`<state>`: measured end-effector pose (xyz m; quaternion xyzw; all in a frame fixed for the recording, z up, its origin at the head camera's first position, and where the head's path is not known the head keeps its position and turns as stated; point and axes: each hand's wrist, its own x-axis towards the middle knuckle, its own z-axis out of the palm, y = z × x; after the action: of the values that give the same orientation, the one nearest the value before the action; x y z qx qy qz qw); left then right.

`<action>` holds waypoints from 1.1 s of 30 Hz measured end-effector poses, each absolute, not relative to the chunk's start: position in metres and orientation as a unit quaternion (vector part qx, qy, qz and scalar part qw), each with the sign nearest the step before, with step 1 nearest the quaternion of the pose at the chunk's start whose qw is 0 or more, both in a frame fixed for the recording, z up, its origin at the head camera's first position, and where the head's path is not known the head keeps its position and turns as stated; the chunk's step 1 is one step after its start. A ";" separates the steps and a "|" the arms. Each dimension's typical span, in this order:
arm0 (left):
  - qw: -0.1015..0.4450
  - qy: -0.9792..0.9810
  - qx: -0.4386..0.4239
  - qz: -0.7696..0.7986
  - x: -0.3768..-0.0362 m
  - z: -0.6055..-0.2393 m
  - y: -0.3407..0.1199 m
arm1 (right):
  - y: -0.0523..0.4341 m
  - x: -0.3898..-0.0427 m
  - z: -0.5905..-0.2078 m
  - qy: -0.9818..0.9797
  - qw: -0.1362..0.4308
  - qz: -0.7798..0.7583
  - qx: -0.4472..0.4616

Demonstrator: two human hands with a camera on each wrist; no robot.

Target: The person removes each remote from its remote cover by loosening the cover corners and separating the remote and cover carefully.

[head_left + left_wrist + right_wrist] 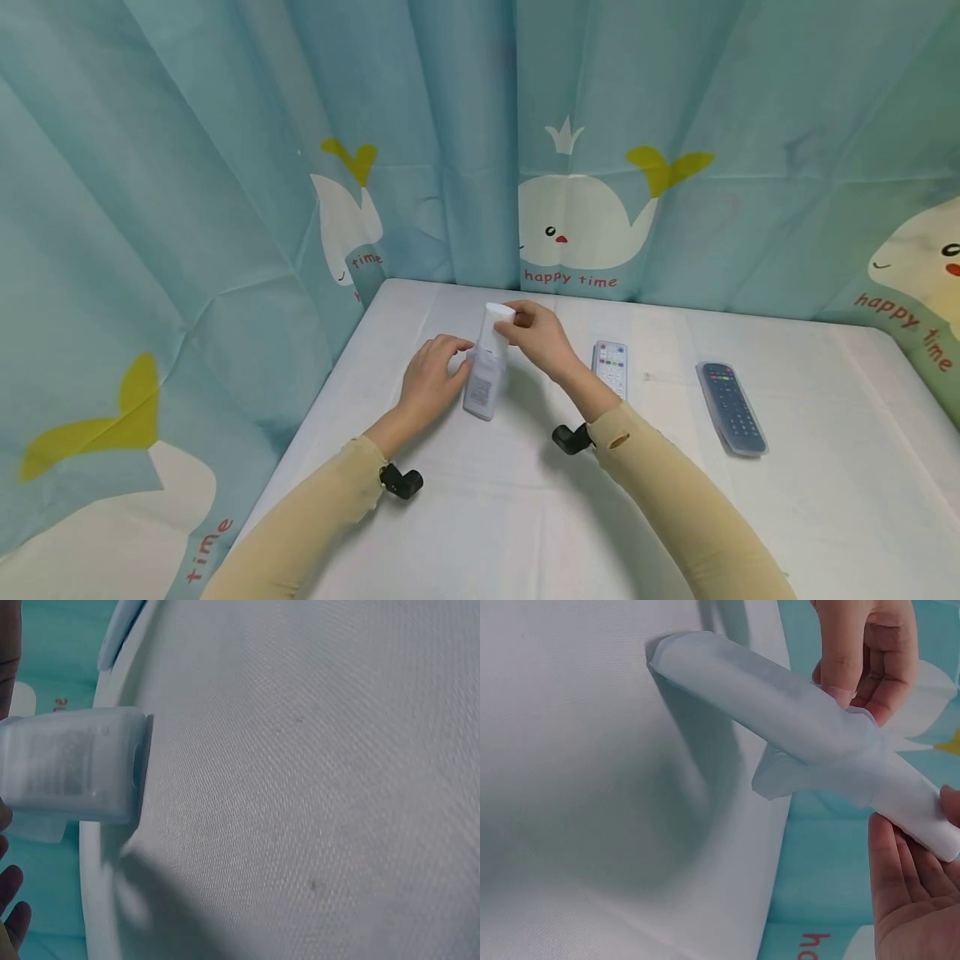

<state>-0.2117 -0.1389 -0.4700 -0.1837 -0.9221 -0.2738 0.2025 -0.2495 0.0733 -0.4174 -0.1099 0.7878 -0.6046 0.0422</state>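
A white remote control (492,325) stands tilted with its lower part inside a translucent protective sleeve (483,385), whose bottom end touches the table. My right hand (542,337) grips the bare upper end of the remote between thumb and fingers. With thumb and fingertips, my left hand (435,375) pinches the sleeve's edge near its mouth. The right wrist view shows a loose flap of the sleeve (772,776) hanging out beside the remote. In the left wrist view the sleeve's lower end (67,765) bears a blurred label, and only parts of fingers show.
Right of my right hand lies a white remote control in a cover (611,367), partly behind the forearm. Farther right is a dark remote in a clear cover (731,408). A light blue curtain (450,125) borders the white table (480,517) at the back and left.
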 end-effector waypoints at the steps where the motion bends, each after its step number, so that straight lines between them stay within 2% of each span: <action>1: 0.205 -0.922 -0.186 -0.272 -0.212 -0.470 -0.138 | 0.074 -0.250 -0.418 0.787 0.043 -0.605 -0.111; 13: 0.212 -0.927 -0.195 -0.241 -0.214 -0.467 -0.139 | 0.075 -0.251 -0.419 0.787 0.042 -0.604 -0.121; 33: 0.172 -0.944 -0.223 -0.172 -0.209 -0.475 -0.146 | 0.077 -0.252 -0.424 0.772 0.037 -0.622 -0.126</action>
<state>-0.2087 -0.1461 -0.4752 -0.2228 -0.9440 -0.1720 0.1721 -0.2523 0.0766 -0.4238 -0.1258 0.7723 -0.6215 0.0372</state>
